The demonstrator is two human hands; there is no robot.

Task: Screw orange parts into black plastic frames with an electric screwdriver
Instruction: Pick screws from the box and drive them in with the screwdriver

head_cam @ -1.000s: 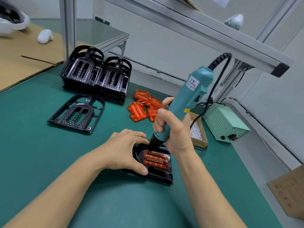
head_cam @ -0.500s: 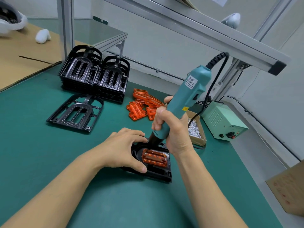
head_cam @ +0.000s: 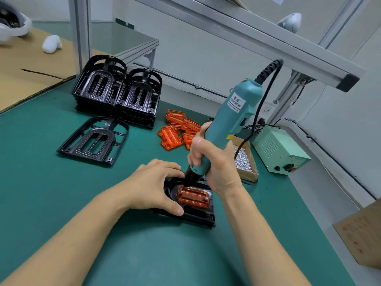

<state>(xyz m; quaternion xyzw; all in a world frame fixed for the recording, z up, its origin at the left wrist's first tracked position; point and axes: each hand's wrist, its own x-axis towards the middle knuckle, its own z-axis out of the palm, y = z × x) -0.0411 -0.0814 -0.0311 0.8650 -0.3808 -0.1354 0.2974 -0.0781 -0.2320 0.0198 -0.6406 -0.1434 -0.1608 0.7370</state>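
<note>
A black plastic frame (head_cam: pixel 198 215) lies on the green mat in front of me with an orange part (head_cam: pixel 193 196) seated in it. My left hand (head_cam: pixel 153 186) rests on the frame's left side, fingers over its top edge and thumb on its front. My right hand (head_cam: pixel 214 162) grips the teal electric screwdriver (head_cam: pixel 233 124), which leans to the right; its black tip stands at the orange part's upper left corner. The bit and the screw are hidden.
One loose black frame (head_cam: pixel 93 141) lies to the left, two stacks of frames (head_cam: pixel 117 93) behind it. A heap of orange parts (head_cam: pixel 178 129) sits mid-table, a cardboard tray of screws (head_cam: pixel 244 159) and a green power box (head_cam: pixel 280 149) at right. An aluminium rail (head_cam: pixel 247 36) runs overhead.
Hands and screwdriver keep the same position on the frame; only the view has shifted slightly.
</note>
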